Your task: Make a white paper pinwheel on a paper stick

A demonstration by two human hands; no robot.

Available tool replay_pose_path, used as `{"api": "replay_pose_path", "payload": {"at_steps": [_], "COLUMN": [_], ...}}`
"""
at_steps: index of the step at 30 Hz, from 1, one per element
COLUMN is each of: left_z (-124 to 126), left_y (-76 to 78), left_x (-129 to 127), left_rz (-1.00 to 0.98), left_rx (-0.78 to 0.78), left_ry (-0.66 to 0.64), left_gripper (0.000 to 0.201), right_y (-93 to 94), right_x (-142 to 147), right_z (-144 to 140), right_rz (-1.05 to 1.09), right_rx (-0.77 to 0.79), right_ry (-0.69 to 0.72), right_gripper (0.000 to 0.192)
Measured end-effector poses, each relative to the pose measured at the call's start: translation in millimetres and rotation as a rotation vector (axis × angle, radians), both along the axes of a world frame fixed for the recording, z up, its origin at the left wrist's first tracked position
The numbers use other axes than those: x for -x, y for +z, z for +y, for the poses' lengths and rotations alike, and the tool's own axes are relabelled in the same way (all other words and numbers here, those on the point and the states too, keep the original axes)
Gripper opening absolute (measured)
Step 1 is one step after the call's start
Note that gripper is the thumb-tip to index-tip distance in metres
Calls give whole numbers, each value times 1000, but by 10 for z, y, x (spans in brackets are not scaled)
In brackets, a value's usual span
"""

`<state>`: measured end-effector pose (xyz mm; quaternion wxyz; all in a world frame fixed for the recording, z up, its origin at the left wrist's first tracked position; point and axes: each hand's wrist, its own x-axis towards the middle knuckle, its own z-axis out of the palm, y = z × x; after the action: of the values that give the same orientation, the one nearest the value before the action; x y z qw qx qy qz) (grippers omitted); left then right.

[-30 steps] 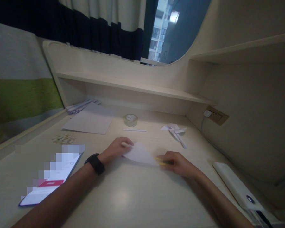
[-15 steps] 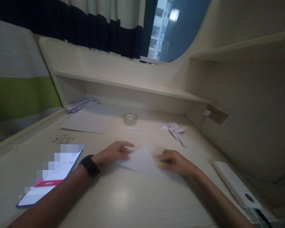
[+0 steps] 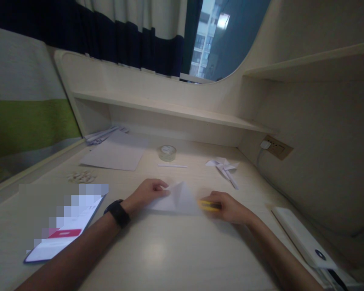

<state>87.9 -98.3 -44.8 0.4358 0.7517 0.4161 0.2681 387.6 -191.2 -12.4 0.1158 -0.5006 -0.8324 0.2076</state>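
A folded white paper (image 3: 178, 199), triangular, lies on the pale wooden desk (image 3: 157, 250) between my hands. My left hand (image 3: 147, 191), with a black watch on the wrist, pinches the paper's left side and lifts its upper flap. My right hand (image 3: 227, 207) rests on the desk at the paper's right corner and grips a yellow tool (image 3: 206, 205), thin like a cutter or pen, its tip at the paper's edge.
A tape roll (image 3: 167, 152), a white stick (image 3: 172, 165) and a paper pinwheel (image 3: 223, 166) lie farther back. A paper sheet (image 3: 117, 152) sits back left, a lit phone (image 3: 63, 230) at left, a white power bank (image 3: 303, 238) at right. A shelf runs along the back.
The paper was turned on the desk between my hands, and my left hand raised its upper flap into a peak. My right hand stayed at the paper's right corner with the yellow tool.
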Motion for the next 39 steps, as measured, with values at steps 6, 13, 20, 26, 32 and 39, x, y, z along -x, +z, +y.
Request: {"api": "replay_pose_path", "payload": {"at_steps": [6,13,20,26,32,39], "left_z": [42,-77,-168,-148,-138,-170], "left_y": [-87,-128,-40,-124,-244,-227], "left_x": [3,13,-120,-264,-257,-229], "left_rz": [203,345,311,451,497,537], "left_rx": [-275,-577,-789,-765,-731,-733], "left_ry": [76,66,-270,-406,-397,-409], "left_gripper": [32,26,34,43,46,55], "right_y": [26,-31,-100,-83,-108,-134], "right_x": [83,128,90,97,66,23], "right_z": [48,82,117,125,129,135], "right_rz": [-71,-63,-27,-7,40,50], "right_rx": [0,-59,-98,-102,-50,-23], "right_ry": [40,-97,-53,-1,14,43], "right_gripper": [40,25,21,23,25,30]}}
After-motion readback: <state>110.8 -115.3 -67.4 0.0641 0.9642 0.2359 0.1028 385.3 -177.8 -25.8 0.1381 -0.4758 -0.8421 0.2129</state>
